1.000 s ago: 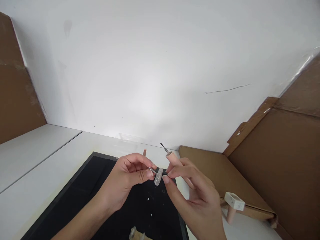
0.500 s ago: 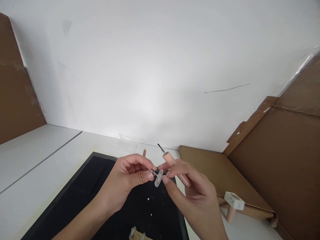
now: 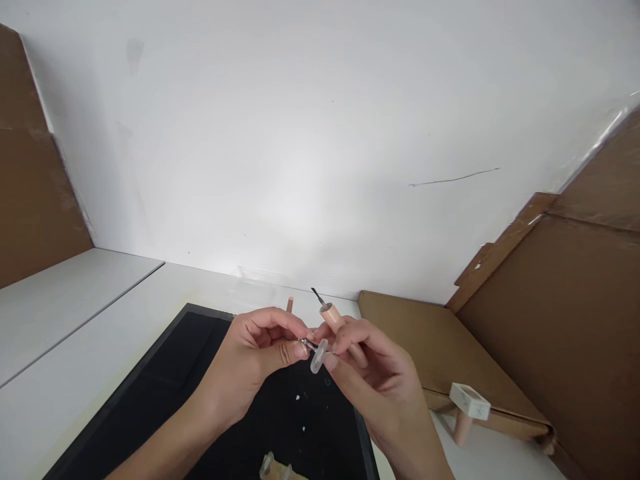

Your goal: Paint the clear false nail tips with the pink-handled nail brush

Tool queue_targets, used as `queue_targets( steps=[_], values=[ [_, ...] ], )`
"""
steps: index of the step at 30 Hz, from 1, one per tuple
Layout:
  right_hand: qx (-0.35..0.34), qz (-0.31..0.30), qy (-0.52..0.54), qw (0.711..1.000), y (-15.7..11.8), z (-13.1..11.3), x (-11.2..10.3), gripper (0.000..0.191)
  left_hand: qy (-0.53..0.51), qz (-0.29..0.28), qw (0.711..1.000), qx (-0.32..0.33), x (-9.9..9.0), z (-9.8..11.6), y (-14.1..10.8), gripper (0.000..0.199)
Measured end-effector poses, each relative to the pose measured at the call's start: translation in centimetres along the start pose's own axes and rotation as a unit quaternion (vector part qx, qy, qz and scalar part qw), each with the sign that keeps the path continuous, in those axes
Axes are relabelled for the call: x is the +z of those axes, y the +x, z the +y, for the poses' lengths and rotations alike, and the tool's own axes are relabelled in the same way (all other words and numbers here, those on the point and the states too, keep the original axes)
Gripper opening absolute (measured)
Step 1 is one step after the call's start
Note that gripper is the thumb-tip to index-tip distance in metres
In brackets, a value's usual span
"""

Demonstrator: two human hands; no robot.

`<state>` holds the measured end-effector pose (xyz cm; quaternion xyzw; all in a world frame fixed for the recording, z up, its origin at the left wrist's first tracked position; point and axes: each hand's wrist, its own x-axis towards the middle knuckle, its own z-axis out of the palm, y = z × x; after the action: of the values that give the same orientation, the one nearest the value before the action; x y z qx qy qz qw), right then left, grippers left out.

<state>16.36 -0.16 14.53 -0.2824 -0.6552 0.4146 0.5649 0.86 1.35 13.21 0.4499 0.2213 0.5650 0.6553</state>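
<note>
Above a black mat (image 3: 165, 380), my left hand (image 3: 260, 353) pinches the end of a small metal piece (image 3: 307, 343) between thumb and forefinger. A clear, oblong plastic piece (image 3: 319, 356) sits on that metal piece, between the two hands. My right hand (image 3: 380, 373) is closed, its thumb and forefinger touching the clear piece's right side. It also holds a pinkish handle (image 3: 332, 316) with a thin dark tip pointing up and left. The fingertips hide part of the small pieces.
A beige block with clear pieces (image 3: 280, 469) lies at the mat's near edge. Behind the left hand stands a pinkish stick (image 3: 290, 305). On the right are a flat cardboard box (image 3: 425, 340) and a white square block (image 3: 470, 401) on a pinkish post. A white wall rises behind.
My right hand and the pinkish handle have shifted slightly left, with the handle's tip now a little further left. My left hand has hardly moved.
</note>
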Motion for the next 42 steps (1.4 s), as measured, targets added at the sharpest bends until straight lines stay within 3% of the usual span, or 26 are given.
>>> queue_targets(
  steps=[15, 33, 40, 42],
  values=[
    [0.017, 0.017, 0.024, 0.999, 0.1, -0.2, 0.1, 0.013, -0.008, 0.045, 0.999, -0.007, 0.4, -0.4, -0.1, 0.008],
    [0.047, 0.038, 0.050, 0.997, 0.0, -0.3, 0.7, 0.016, -0.041, 0.049, 0.998, 0.004, 0.8, -0.5, 0.1, 0.009],
    [0.060, 0.006, -0.051, 0.997, 0.5, -0.4, -1.0, 0.012, -0.063, 0.050, 0.996, -0.031, 0.7, -0.5, 0.3, 0.009],
    [0.038, 0.023, -0.083, 0.996, 0.6, -0.5, -1.8, 0.012, -0.063, 0.054, 0.996, -0.030, 0.5, -0.4, 0.4, 0.009]
  ],
)
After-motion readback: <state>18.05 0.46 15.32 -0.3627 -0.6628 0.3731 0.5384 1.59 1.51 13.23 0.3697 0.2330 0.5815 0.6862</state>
